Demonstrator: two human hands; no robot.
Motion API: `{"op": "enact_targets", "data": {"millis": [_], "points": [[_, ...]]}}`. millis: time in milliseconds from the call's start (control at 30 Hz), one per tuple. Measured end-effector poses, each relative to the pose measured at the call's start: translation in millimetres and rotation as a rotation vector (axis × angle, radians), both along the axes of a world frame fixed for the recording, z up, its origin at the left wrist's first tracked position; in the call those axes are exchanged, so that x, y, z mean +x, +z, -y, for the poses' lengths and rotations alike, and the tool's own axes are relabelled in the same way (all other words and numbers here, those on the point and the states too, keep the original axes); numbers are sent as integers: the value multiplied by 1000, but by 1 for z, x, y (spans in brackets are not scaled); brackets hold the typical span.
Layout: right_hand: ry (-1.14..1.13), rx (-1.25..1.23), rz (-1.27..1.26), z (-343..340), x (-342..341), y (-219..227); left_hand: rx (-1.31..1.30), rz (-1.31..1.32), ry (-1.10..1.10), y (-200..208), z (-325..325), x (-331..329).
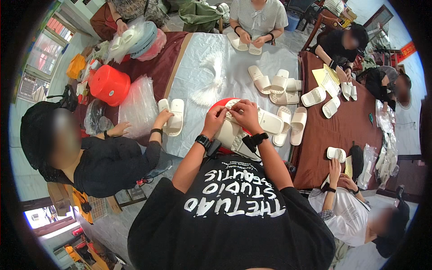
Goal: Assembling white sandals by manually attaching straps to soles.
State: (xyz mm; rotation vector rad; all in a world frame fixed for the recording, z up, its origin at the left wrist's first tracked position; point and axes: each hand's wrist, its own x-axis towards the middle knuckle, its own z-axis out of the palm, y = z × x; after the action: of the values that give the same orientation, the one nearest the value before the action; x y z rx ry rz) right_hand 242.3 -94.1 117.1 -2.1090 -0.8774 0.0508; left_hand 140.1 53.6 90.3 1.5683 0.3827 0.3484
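My left hand (215, 119) and my right hand (245, 115) meet over several cream slippers in front of me. Their fingers are bent and pinched close together at the upper edge of a slipper (227, 134). Whatever small thing is between the fingertips is too small to make out. To the right of my right hand another cream slipper (271, 122) points outward. Under these slippers shows the rim of a red round container (221, 104). Beyond my hands, a spread bundle of thin white strips (211, 78) lies on the pale grey table cover (186, 72).
Cream slippers (280, 82) lie in a cluster right of centre, with a pair (291, 127) nearer. At left, a co-worker's hand (164, 118) touches a slipper pair (176, 121), near clear plastic bags (138, 105) and a red bucket (109, 85). Other people handle slippers around the tables.
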Motion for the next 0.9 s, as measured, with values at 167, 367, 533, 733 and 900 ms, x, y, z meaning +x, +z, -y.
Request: {"op": "enact_targets", "data": {"millis": [167,367,533,733,900], "points": [[-6,13,4,-3,-2,-3,274,91,61,8,5,-1],[53,-29,0,2,2,-3,426,127,-1,5,7,-5],[59,-37,14,-5,-4,-2,448,161,32,1,4,-8],[47,-6,25,-7,-2,-4,428,142,9,12,0,-10],[28,-18,31,-6,0,-2,451,178,8,11,2,-7]]}}
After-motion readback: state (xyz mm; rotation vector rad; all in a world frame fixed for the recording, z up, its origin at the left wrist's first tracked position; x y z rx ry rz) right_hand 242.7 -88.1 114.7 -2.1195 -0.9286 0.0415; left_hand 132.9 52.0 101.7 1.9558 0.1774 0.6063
